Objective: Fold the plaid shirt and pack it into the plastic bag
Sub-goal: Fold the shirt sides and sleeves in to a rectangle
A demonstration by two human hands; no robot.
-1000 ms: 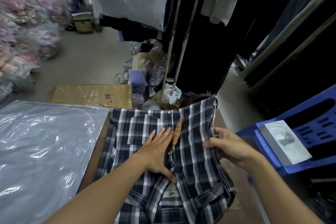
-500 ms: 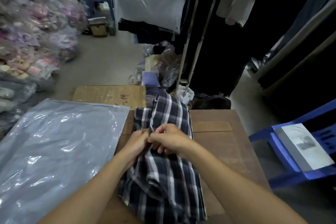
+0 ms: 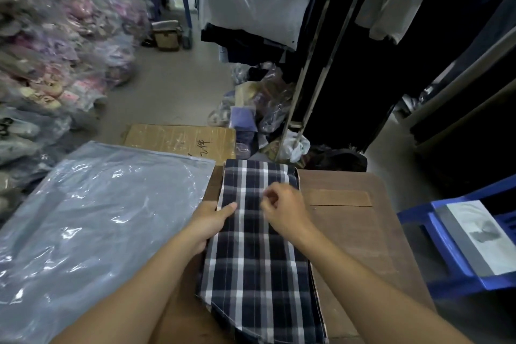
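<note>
The navy and white plaid shirt (image 3: 259, 254) lies on the brown table (image 3: 351, 234) as a long narrow strip running away from me. My left hand (image 3: 212, 222) grips its left edge, thumb on top and fingers under the cloth. Over the upper middle of the shirt my right hand (image 3: 282, 208) is curled into a loose fist; I cannot tell whether it pinches any cloth. A large clear plastic bag (image 3: 92, 229) lies flat on the left, touching the shirt's left side.
A taped cardboard box (image 3: 181, 138) stands beyond the bag. A blue plastic chair (image 3: 446, 254) with a grey and white packet on it stands right of the table. Bagged clothes pile up on the left; dark garments hang on racks ahead.
The shirt went from spread open, to bunched between both hands, to a flat narrow strip. My left hand moved to its left edge and my right hand came apart from it.
</note>
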